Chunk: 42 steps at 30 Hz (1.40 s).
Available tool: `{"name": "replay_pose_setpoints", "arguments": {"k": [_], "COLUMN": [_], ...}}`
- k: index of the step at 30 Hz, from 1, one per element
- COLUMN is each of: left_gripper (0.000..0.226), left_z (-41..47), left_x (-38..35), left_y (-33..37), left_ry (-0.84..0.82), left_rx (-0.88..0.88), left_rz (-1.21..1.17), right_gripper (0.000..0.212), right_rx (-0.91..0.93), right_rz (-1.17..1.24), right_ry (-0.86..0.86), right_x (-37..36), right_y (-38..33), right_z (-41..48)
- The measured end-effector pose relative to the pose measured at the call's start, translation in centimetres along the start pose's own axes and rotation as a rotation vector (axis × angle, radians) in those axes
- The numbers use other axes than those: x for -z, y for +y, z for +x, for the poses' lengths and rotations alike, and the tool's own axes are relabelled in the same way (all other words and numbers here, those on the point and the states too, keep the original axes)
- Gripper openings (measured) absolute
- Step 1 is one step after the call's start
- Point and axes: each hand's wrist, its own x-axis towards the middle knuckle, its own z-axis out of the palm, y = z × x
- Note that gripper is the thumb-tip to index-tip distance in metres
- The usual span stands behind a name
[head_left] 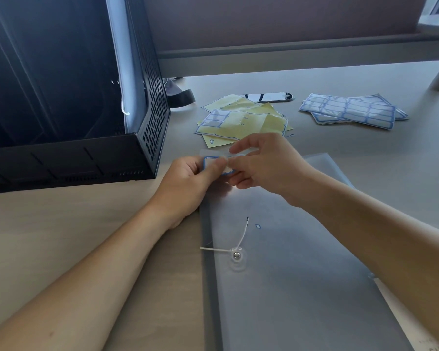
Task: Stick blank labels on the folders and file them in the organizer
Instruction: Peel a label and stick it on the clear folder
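Head view: labelling step in hand, label not yet stuck down. Left hand [188, 181] pinches a label [217, 166] between thumb and curled fingers. Right hand [264, 165] nips its right end with thumb and fingertips, the other fingers loosely bent. Some motion blur at the fingertips.

Label: small rounded rectangle, white with a blue border, held over the folder's far left corner. Whether it already touches there, I cannot tell.

Folder [302, 274]: frosted, translucent plastic, lying flat on the table [86, 236], with a string-and-button clasp [236, 255] on it.

Next move, as I judge it: lower the label square to the corner and smooth it flat from one end, so no crease forms.

Organizer [147, 122]: black perforated box, just left of the hands. Peeled yellow backings [249, 117] lie behind the hands, glossy fresh sheets [350, 110] to the right.
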Motion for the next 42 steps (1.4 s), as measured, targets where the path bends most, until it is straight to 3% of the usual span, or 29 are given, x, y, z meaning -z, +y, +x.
{"name": "replay_pose_setpoints", "arguments": {"k": [3,12,20,26,29,35,39,42], "left_gripper": [0.013,0.018,0.023,0.025,0.019,0.023,0.024,0.017], "left_z": [-0.2,-0.3,-0.5,-0.8,-0.6,-0.8,-0.9,-0.9], "left_x": [-0.2,-0.3,-0.7,-1.1,-1.0,-1.2,-1.3,-1.4], "left_y": [0.0,0.4,0.4,0.5,0.3,0.8,1.0,1.0], "left_ry": [-0.030,0.010,0.116,0.162,0.171,0.162,0.167,0.158], "left_rx": [-0.019,-0.003,-0.044,-0.161,-0.168,-0.186,-0.205,-0.185], "left_rz": [0.038,0.008,0.183,0.362,0.376,0.395,0.417,0.372], "right_gripper": [0.011,0.014,0.031,0.023,0.010,0.009,0.010,0.010], "right_rx": [-0.033,0.015,0.000,-0.198,-0.272,-0.371,-0.345,-0.213], "right_rz": [-0.003,-0.038,-0.151,0.156,0.229,0.303,0.248,0.152], "right_ry": [-0.029,-0.009,0.037,-0.078,-0.162,-0.199,-0.221,-0.196], "right_x": [0.4,0.3,0.2,0.8,1.3,2.1,2.4,2.4], "right_y": [-0.2,-0.2,-0.1,-0.7,-0.9,-1.4,-1.4,-1.1], "right_z": [0.1,0.0,0.0,-0.4,-0.3,-0.3,0.0,0.2]}}
